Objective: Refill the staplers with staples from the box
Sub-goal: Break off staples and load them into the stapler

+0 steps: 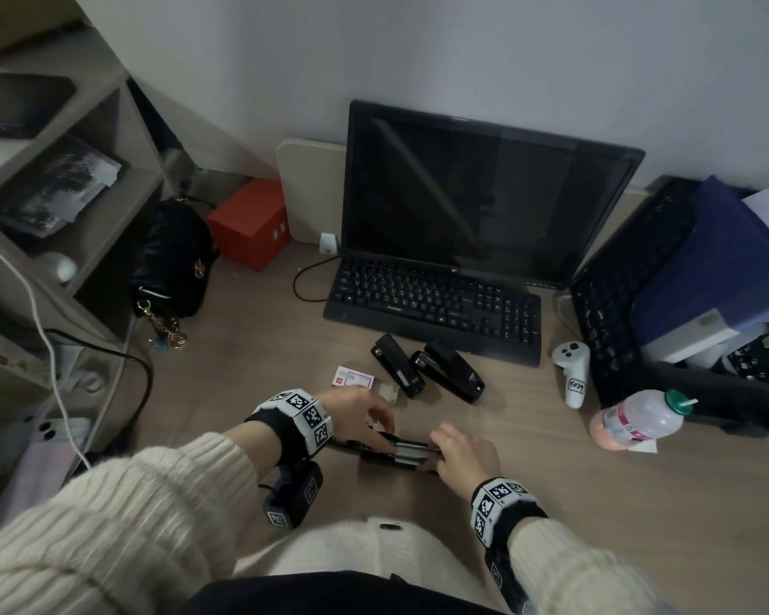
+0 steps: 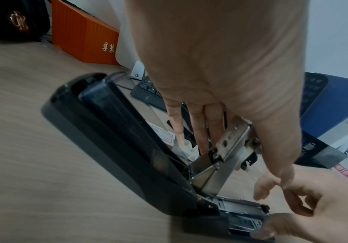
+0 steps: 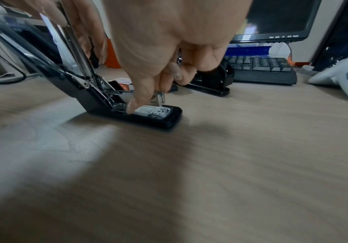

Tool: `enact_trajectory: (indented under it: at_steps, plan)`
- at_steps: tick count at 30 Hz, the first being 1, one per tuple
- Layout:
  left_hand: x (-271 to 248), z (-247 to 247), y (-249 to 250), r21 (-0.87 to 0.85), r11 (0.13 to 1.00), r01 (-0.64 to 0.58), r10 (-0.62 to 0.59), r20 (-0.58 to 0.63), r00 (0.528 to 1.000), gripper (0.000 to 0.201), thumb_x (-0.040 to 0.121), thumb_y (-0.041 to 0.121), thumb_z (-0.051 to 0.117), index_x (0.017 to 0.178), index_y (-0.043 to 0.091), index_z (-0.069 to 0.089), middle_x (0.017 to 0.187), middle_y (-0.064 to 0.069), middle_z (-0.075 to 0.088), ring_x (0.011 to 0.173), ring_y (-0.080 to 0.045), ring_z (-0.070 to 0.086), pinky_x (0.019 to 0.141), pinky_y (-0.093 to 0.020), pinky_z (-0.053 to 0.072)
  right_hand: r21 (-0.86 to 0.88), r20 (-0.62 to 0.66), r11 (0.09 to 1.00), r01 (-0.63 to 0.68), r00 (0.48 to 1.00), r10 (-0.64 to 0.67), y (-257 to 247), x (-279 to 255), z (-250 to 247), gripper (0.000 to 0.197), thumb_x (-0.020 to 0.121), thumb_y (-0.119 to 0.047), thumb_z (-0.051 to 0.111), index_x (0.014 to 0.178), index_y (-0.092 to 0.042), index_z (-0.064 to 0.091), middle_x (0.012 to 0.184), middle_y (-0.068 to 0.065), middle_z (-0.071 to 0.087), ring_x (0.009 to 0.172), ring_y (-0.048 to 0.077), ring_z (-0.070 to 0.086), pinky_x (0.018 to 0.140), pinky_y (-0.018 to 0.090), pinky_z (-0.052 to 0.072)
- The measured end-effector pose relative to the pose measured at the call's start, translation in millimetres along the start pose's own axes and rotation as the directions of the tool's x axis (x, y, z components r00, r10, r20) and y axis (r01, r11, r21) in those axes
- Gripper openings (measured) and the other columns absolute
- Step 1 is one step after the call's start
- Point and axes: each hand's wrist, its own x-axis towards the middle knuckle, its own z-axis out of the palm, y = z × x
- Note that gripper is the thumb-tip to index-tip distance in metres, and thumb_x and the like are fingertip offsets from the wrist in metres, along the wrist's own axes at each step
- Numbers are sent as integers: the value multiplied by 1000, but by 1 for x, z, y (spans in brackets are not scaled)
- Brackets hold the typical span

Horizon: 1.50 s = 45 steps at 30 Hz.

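Observation:
A black stapler (image 1: pixel 396 450) lies opened near the desk's front edge. Its top cover (image 2: pixel 106 139) is swung back to the left and its metal arm (image 2: pixel 233 144) stands raised. My left hand (image 1: pixel 374 419) (image 2: pixel 237 161) pinches that arm between fingers and thumb. My right hand (image 1: pixel 440 441) (image 3: pixel 150 93) grips the front end of the magazine above the base (image 3: pixel 158 120) with curled fingers; whether it holds staples is hidden. Two more black staplers (image 1: pixel 398 370) (image 1: pixel 451 370) lie shut behind. The red-and-white staple box (image 1: pixel 352 377) sits to their left.
A black keyboard (image 1: pixel 436 304) and a monitor (image 1: pixel 476 201) stand behind the staplers. To the right are a white controller (image 1: pixel 573 375), a plastic bottle (image 1: pixel 640 417) on its side and a second keyboard (image 1: pixel 618 304). A black handbag (image 1: pixel 174 259) and a red box (image 1: pixel 249 224) are back left.

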Motion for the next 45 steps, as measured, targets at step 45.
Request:
enact_trajectory:
  at_steps: [45]
  plan:
    - [-35,-1,-47,1,976,220,-218,-113,969,53,67,56,81,112,36,62,104,19,64,94,-6,63,86,-26,52,164,114,980,-110,989,92,9,-9,27,67,82,-60,60,139,-33,37,137,-14,38,118,15,52,90,31,47]
